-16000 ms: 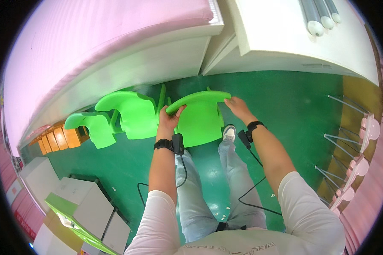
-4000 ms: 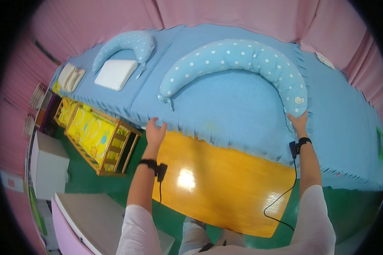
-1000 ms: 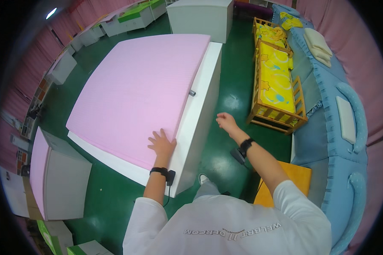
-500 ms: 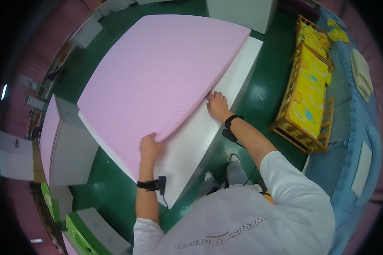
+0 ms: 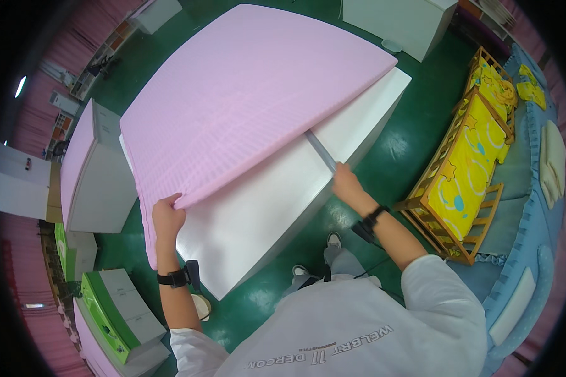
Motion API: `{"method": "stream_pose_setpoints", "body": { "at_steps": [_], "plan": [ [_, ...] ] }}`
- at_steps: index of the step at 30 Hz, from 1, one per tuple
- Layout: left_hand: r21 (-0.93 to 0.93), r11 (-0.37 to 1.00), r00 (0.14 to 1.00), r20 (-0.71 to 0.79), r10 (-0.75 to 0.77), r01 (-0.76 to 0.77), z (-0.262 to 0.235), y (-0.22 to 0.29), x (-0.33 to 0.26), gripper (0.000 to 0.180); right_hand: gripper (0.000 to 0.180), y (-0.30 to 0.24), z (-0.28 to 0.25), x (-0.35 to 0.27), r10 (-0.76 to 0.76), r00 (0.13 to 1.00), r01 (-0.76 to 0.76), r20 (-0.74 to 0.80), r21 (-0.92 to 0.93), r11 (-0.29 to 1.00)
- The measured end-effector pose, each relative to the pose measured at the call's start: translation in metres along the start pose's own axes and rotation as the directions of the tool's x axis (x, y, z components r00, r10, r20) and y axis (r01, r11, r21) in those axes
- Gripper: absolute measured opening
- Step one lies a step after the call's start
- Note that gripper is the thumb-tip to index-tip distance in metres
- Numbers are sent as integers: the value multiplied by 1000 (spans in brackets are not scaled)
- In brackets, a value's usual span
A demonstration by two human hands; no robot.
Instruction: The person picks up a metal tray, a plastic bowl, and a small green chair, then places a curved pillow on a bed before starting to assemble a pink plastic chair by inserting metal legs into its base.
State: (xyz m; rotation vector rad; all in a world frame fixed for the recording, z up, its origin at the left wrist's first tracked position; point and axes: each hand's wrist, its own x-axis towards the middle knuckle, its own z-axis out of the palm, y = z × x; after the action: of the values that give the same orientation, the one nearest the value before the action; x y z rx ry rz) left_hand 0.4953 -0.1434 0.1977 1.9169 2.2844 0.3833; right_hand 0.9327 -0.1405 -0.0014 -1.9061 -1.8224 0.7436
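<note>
A large pink mattress lies askew on a white box-like bed base, whose bare top shows along the near right side. My left hand is closed on the mattress's near edge and holds it a little off the base. In my closed right hand, past the base's right edge, is the end of a flat grey strap. The strap runs taut over the white top and disappears under the mattress, so its far end is hidden. Both wrists wear black bands with small devices.
Wooden cots with yellow bedding and a blue padded bed stand to the right. White cabinets are at the back. Another pink-topped white unit and green-fronted drawers stand left on the green floor.
My right hand has moved from the mattress edge toward the base's right edge, drawing out the grey strap. My left hand has shifted left with the mattress edge, and more white top shows.
</note>
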Motion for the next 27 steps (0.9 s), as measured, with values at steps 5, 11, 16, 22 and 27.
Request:
{"method": "stream_pose_setpoints", "body": {
  "at_steps": [5, 11, 16, 22, 27],
  "plan": [
    [6, 1000, 1000, -9, 26, -26, 14, -20, -17, 42, 38, 50, -32, -116, -4, 1000, 6, -24, 76, 997],
    [13, 998, 998, -12, 56, -56, 55, -39, -53, 37, 32, 101, -78, -258, 327, 892, -395, 314, 186, 900],
    [16, 995, 990, 105, 92, -94, 85, -19, -112, 37, 24, 65, -36, -269, 538, 786, -616, 304, 310, 724],
    [-22, 997, 984, 158, 80, -78, 117, -28, -158, 28, 41, 31, -32, -294, 611, 750, -658, 253, 193, 728],
    [3, 987, 974, 167, 156, -158, 127, -44, -166, 27, 27, 67, -43, -405, 746, 590, -807, 308, 247, 536]
  ]
}}
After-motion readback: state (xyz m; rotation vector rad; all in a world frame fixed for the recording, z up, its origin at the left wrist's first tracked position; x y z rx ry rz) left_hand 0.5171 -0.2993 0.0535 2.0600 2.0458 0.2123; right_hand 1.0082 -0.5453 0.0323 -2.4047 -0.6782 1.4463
